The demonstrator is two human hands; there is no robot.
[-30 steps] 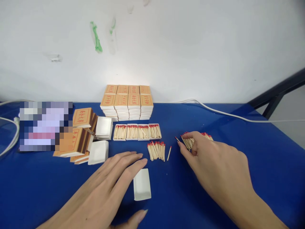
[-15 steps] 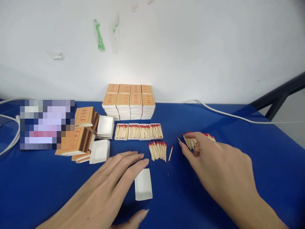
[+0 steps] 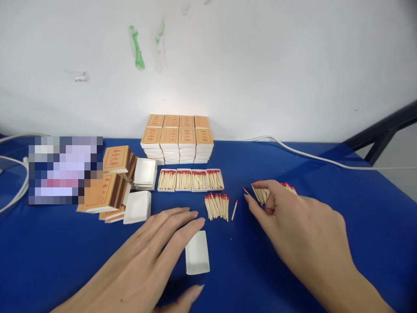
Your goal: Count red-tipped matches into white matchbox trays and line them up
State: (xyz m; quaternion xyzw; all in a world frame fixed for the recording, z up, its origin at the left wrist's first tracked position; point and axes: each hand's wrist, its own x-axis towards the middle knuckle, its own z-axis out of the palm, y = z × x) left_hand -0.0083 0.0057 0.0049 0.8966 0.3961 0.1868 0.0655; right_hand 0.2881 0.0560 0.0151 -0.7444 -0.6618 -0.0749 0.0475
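My left hand (image 3: pixel 153 256) is open, its fingers stretched over the upper left part of an empty white matchbox tray (image 3: pixel 197 256), with the thumb apart below. I cannot tell whether the fingertips touch the tray. At the right, my right hand (image 3: pixel 302 221) reaches to a pile of red-tipped matches (image 3: pixel 259 194), partly covering it. Its thumb and index fingertips are apart, and a single match (image 3: pixel 246 191) lies by them. The other fingers curl under, mostly hidden. Between the hands lies a small heap of matches (image 3: pixel 216 206), with one loose match (image 3: pixel 234 210) beside it.
A row of match-filled trays (image 3: pixel 191 180) stands before stacked matchboxes (image 3: pixel 177 139) at the wall. To the left are matchbox sleeves (image 3: pixel 100 191), stacked empty trays (image 3: pixel 137 208) and a blurred-out device (image 3: pixel 65 169). A white cable (image 3: pixel 309 158) crosses the blue table (image 3: pixel 260 278).
The whole view has shifted very slightly. Both hands keep nearly the same pose, and the matches and trays stay in place.
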